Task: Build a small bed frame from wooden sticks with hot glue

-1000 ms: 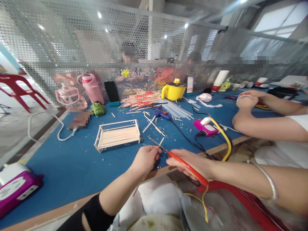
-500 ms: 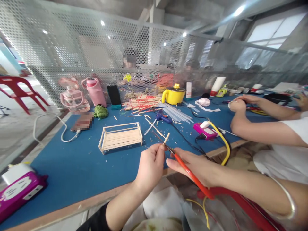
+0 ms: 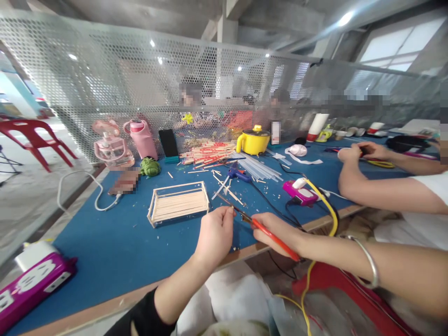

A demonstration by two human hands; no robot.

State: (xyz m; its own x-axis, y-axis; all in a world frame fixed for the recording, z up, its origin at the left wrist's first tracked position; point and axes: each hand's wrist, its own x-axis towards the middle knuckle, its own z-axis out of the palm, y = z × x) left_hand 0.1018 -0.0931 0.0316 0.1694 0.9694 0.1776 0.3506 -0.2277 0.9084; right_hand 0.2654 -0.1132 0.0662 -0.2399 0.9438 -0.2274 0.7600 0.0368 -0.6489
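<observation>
My left hand (image 3: pixel 216 233) is closed in a pinch, with only the tip of a thin wooden stick (image 3: pixel 232 208) showing at its fingertips. My right hand (image 3: pixel 276 233) grips red-handled scissors (image 3: pixel 271 234), whose blades point left past the left fingertips and look nearly closed. Just beyond the left hand stands a small open frame (image 3: pixel 178 206) built of wooden sticks with a slatted base. A blue glue gun (image 3: pixel 240 173) lies behind the scissors among stick offcuts.
Red-tipped sticks (image 3: pixel 210 153) and clear glue sticks (image 3: pixel 257 165) lie at the back by a yellow pot (image 3: pixel 255 141). Purple power strips (image 3: pixel 300 192) sit right and near left. A co-worker's arms (image 3: pixel 371 179) rest at right. Green yarn (image 3: pixel 150 166) and a pink bottle (image 3: pixel 143 140) stand left.
The stick piece that stuck up past the blades is gone from there. The scissors' handles have come closer together, and my right fingers have closed around them.
</observation>
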